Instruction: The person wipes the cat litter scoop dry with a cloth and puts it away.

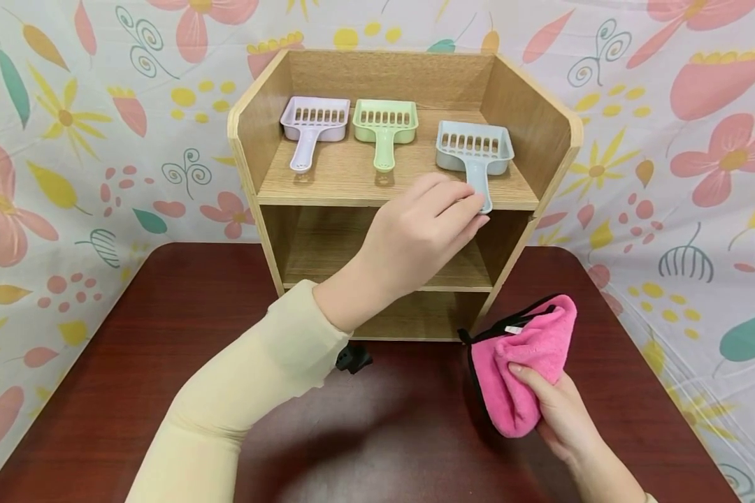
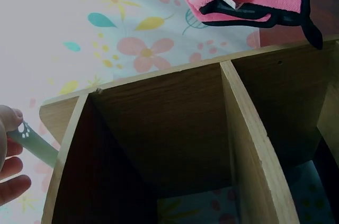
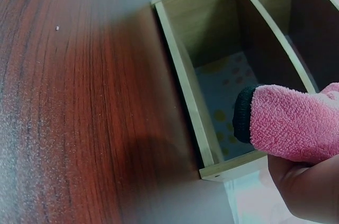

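Observation:
On the right of the wooden shelf's top board lies a blue slotted litter scoop (image 1: 475, 148), its handle jutting over the front edge. My left hand (image 1: 418, 227) pinches the end of that handle; the left wrist view shows thumb and fingers at the paw-print tip of the handle (image 2: 33, 144). My right hand (image 1: 563, 416) grips a folded pink cloth (image 1: 528, 363) with black edging and a small white tag, to the right of the shelf's foot. A purple scoop (image 1: 314, 120) and a green scoop (image 1: 385, 122) lie side by side farther left on the same board.
The wooden shelf (image 1: 270, 202) has raised sides and two lower compartments. It stands on a dark red-brown table (image 1: 182, 307). A small black object (image 1: 354, 358) shows below my left sleeve. Behind hangs a flowered curtain (image 1: 69, 175).

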A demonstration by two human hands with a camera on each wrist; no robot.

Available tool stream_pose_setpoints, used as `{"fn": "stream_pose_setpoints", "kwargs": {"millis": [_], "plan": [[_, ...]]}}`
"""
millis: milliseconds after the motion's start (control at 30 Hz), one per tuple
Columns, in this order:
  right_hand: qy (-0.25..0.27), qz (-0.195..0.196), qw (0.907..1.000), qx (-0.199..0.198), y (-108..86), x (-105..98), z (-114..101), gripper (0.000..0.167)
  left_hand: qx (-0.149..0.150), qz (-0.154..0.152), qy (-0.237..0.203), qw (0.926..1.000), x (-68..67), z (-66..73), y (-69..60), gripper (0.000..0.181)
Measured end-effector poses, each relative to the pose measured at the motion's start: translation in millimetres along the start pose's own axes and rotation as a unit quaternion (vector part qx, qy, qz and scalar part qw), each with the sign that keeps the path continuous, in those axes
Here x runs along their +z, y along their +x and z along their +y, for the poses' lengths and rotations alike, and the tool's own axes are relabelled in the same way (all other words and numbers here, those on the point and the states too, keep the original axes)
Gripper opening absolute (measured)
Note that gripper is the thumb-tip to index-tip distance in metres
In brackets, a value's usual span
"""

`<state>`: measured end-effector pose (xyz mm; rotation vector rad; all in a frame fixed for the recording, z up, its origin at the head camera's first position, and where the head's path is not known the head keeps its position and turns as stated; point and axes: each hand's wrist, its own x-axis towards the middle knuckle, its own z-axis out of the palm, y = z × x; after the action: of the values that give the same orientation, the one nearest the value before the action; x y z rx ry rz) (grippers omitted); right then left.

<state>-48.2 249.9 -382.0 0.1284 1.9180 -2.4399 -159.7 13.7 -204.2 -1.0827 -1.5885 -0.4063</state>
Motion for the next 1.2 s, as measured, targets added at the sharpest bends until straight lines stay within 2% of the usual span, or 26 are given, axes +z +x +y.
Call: {"fn": "stream_pose_setpoints", "kwargs": {"millis": [533, 767, 1033, 1200], "plan": [[-0.004, -0.008, 0.9999, 0.004, -0.9, -0.8, 1.3, 0.021, -0.054, -0.056, 0.072, 0.9944, 16.1, 3.5, 15.7, 0.029], [-0.007, -0.007, 0.9999, 0.008, -1.9, -1.4, 0.5, 0.020, -0.071, -0.077, 0.102, 0.9893, 16.0, 2.2, 21.7, 0.029], [-0.002, -0.010, 1.0000, 0.001, -3.2, -2.9, 2.4, 0.022, -0.106, -0.141, 0.110, 0.9781, 13.8, -5.0, 25.6, 0.020], [0.000, -0.012, 0.9999, -0.003, -3.8, -3.7, 2.9, 0.022, -0.117, -0.154, 0.107, 0.9752, 11.8, -7.7, 27.3, 0.019]]}}
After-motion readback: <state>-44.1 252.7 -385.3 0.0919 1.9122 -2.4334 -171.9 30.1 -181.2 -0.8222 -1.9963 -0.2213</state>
